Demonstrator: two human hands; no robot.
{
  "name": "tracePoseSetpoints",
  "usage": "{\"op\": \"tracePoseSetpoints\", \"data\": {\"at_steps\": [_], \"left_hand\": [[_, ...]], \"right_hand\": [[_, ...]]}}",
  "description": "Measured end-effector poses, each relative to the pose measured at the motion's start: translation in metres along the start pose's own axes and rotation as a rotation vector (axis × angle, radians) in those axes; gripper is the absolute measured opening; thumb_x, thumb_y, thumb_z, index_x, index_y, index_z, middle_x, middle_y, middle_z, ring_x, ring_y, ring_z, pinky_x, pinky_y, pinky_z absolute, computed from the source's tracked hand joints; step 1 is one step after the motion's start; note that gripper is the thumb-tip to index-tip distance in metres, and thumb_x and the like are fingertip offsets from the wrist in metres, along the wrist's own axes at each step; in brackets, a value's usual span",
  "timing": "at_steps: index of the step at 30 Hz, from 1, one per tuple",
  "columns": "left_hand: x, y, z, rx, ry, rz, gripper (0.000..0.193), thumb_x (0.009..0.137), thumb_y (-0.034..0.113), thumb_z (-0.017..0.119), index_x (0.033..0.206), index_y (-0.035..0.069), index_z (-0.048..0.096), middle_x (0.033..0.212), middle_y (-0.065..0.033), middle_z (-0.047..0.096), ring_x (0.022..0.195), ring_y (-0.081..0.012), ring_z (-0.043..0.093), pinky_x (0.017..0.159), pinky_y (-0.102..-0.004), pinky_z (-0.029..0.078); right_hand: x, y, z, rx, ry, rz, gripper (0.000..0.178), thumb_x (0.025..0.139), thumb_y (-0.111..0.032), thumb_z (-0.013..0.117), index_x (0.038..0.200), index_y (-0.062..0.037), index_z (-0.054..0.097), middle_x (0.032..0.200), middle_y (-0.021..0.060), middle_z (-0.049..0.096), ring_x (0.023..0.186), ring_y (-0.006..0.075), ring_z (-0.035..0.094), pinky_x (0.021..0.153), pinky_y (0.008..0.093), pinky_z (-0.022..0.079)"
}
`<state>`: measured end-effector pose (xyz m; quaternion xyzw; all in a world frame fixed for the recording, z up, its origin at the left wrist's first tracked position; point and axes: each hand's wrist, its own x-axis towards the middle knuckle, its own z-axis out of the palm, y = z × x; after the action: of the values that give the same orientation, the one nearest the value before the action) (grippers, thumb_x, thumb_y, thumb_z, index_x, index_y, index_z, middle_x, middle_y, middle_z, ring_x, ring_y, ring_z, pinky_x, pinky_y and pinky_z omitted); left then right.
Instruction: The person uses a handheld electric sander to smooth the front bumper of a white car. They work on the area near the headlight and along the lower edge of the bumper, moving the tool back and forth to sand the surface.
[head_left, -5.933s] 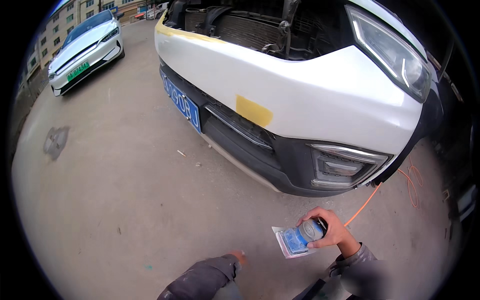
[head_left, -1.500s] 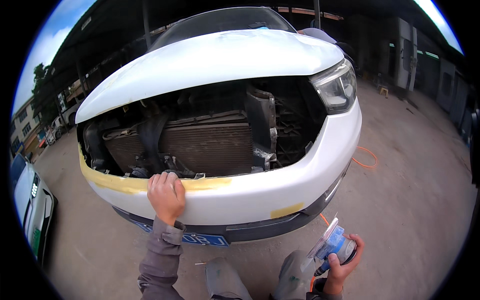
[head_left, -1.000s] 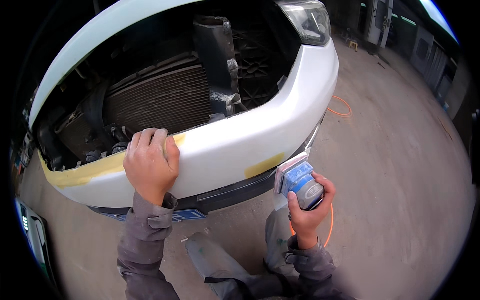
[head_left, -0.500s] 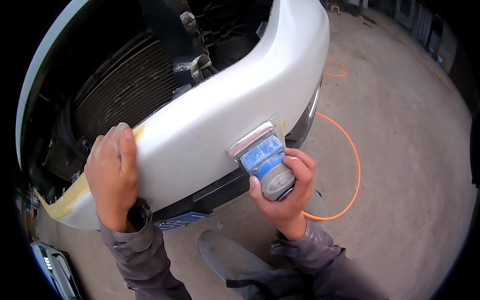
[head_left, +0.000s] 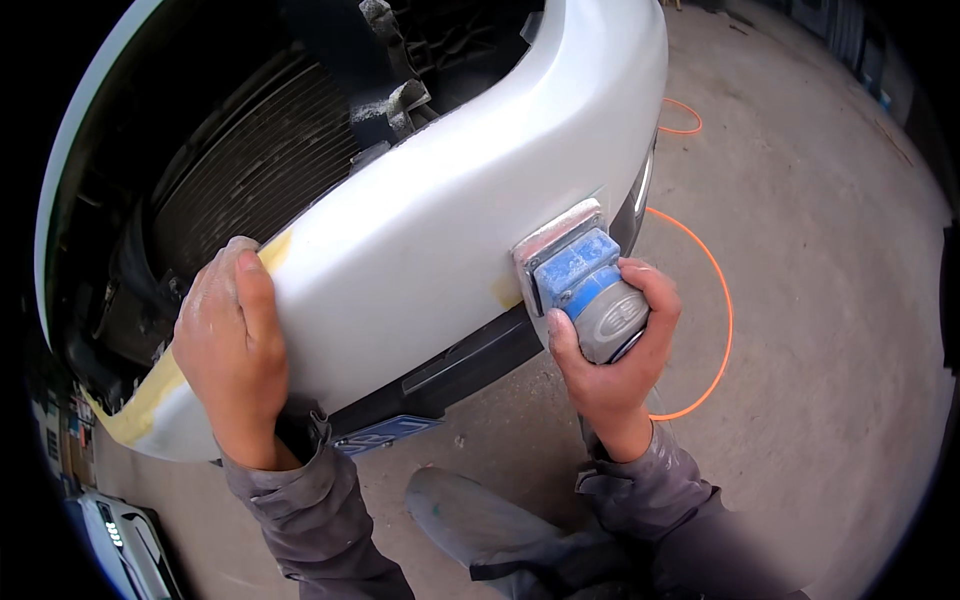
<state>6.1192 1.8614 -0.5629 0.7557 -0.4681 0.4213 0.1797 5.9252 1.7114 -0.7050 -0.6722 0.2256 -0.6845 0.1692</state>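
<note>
Just off centre toward 3 o'clock, the right hand (head_left: pixel 615 392) has fingers and thumb wrapped around the rounded grey body of a blue-and-grey palm sander (head_left: pixel 578 268). The sander's flat pad appears to lie against the white front bumper (head_left: pixel 400 250), with part of a yellow filler patch (head_left: pixel 507 292) showing at its 8 o'clock. Toward 9 o'clock, the left hand (head_left: pixel 235 345) rests on the bumper's upper edge, fingers bent over it; their tips are hidden, so whether they grip cannot be told. The work seems unfinished: yellow remains beside the pad, and a longer filler strip (head_left: pixel 150 405) toward 8 o'clock probably awaits its turn. How smooth either area is cannot be judged.
</note>
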Motion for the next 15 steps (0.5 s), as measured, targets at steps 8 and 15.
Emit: {"op": "tracePoseSetpoints", "data": {"at_steps": [8, 15], "left_hand": [[0.001, 0.002, 0.0, 0.018, -0.047, -0.037, 0.035, 0.099, 0.024, 0.039, 0.096, 0.002, 0.066, 0.091, -0.0167, 0.067, 0.086, -0.0342, 0.063, 0.077, -0.0386, 0.048], [0.0, 0.0, 0.0, 0.036, -0.036, -0.024, 0.035, 0.099, 0.024, 0.039, 0.093, 0.002, 0.065, 0.09, -0.0161, 0.066, 0.085, -0.0344, 0.062, 0.076, -0.039, 0.048]], "right_hand": [[-0.006, -0.042, 0.017, 0.018, -0.024, -0.038, 0.069, 0.061, -0.014, 0.088, 0.117, -0.0056, 0.049, 0.111, 0.02, 0.055, 0.087, 0.0315, 0.062, 0.064, 0.0349, 0.053], [0.003, -0.014, 0.005, 0.02, 0.026, 0.107, 0.062, 0.066, -0.009, 0.083, 0.116, -0.0023, 0.047, 0.106, 0.0153, 0.051, 0.093, 0.029, 0.055, 0.081, 0.0364, 0.047]]}}
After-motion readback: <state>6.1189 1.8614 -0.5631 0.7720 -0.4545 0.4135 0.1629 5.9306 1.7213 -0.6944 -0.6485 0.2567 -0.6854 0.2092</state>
